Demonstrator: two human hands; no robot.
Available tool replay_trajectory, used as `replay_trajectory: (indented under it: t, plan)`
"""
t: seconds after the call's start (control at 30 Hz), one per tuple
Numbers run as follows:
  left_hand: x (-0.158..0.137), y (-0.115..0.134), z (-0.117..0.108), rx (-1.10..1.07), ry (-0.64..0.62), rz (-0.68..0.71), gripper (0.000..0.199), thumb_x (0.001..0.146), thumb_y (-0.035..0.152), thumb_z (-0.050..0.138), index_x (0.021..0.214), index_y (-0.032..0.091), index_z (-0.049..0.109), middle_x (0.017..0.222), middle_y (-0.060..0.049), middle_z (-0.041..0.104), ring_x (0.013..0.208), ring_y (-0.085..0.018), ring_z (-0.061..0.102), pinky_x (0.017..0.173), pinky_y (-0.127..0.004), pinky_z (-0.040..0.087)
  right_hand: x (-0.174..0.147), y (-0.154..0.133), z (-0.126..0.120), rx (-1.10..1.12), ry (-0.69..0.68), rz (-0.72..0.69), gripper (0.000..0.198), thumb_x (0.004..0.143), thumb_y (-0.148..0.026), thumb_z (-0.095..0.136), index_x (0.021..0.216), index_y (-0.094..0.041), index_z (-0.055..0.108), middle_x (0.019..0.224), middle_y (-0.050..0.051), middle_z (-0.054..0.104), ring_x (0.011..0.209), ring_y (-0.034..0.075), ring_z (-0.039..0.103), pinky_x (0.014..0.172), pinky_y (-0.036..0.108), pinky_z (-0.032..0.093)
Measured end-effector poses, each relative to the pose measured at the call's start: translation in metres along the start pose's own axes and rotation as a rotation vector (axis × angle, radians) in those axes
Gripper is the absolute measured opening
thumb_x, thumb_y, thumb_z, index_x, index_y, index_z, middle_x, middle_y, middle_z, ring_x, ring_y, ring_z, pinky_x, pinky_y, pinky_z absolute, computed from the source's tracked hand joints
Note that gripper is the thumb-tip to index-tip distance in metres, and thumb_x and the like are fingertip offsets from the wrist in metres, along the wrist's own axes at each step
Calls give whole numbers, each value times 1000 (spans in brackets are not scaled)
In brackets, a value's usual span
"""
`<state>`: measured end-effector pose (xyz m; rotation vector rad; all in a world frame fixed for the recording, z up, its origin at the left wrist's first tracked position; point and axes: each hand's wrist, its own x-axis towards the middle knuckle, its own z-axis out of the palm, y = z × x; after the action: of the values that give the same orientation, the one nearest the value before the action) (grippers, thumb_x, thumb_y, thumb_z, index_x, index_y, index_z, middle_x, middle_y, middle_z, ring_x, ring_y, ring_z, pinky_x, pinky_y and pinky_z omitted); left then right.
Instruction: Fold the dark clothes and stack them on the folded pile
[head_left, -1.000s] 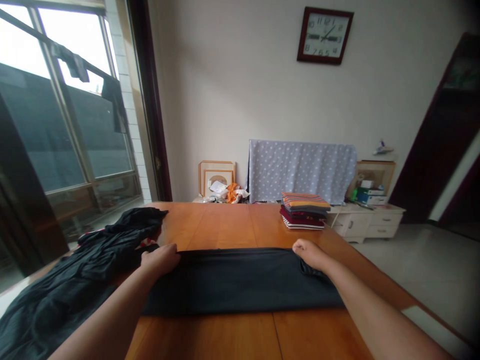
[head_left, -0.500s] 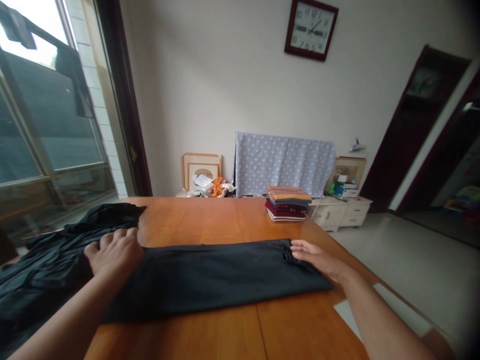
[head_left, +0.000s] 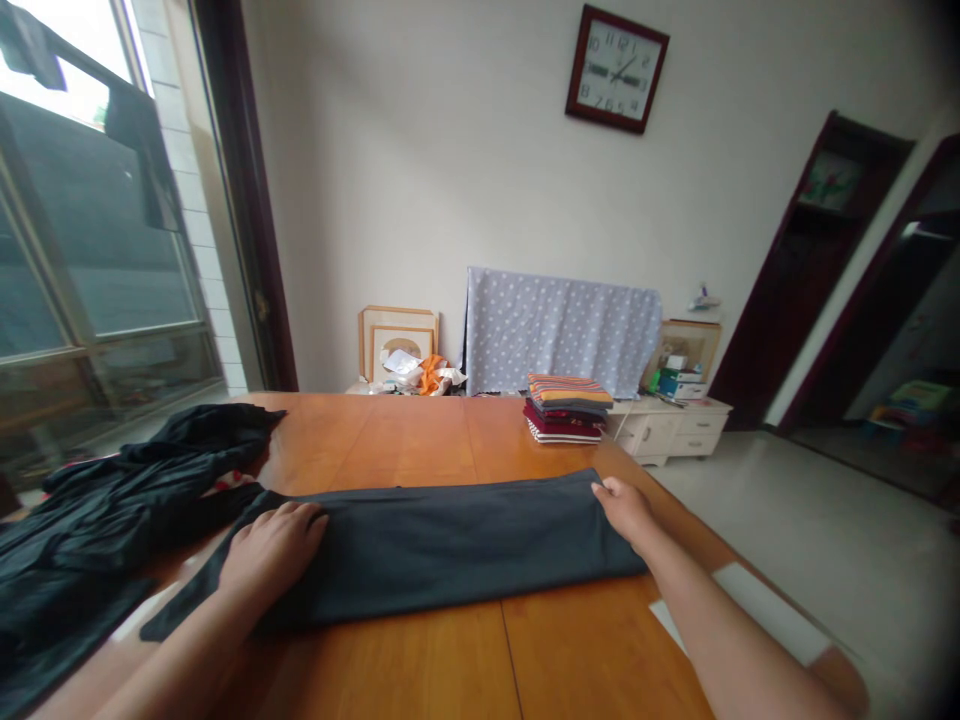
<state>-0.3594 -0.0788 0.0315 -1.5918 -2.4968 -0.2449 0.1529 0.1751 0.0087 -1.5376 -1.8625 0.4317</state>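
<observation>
A long black folded garment [head_left: 457, 545], perhaps trousers, lies across the wooden table in front of me, its narrow end reaching to the lower left. On its left part rests my left hand [head_left: 276, 545], palm down, fingers lying over the cloth. My right hand [head_left: 624, 508] pinches the garment's far right corner between thumb and fingers. The small rolled bit of cloth at that corner is no longer visible. To the left of my left hand, a loose heap of black clothes [head_left: 127, 500] covers the table's side, with a bit of red and white showing beside it.
A stack of folded clothes [head_left: 568, 408], striped on top, stands at the table's [head_left: 405, 435] far right. White sheets [head_left: 765, 605] lie near the right edge. Beyond are a dotted cloth cover [head_left: 559, 335], a white cabinet [head_left: 686, 432] and picture frames [head_left: 397, 330].
My left hand has moved right, from beside the heap onto the folded garment. My right hand has closed on the far right corner, which now lies flatter. The garment's left end has come apart from the heap.
</observation>
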Motion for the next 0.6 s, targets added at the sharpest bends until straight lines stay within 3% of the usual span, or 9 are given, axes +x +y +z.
replay_trajectory:
  t: [0.27, 0.43, 0.6]
  plan:
    - [-3, -3, 10, 9, 29, -61, 59, 94, 59, 30, 123, 24, 67, 138, -10, 62, 130, -34, 52, 109, -54, 32, 10, -6, 3, -84, 155, 55, 42, 89, -58, 43, 89, -24, 67, 79, 5, 72, 76, 22, 63, 65, 27, 41]
    - [-4, -3, 14, -9, 4, -118, 59, 94, 60, 30, 130, 25, 62, 147, -10, 55, 137, -35, 45, 112, -65, 22, 11, 5, 14, -269, 6, 82, 45, 93, -58, 39, 94, -25, 71, 86, 8, 73, 84, 24, 67, 69, 30, 44]
    - [-5, 7, 8, -3, 13, -100, 57, 95, 59, 31, 126, 23, 63, 147, -12, 54, 140, -35, 41, 113, -66, 19, 6, -3, 19, -404, 66, 18, 45, 92, -45, 46, 126, -21, 64, 120, 14, 68, 103, 27, 66, 84, 34, 48]
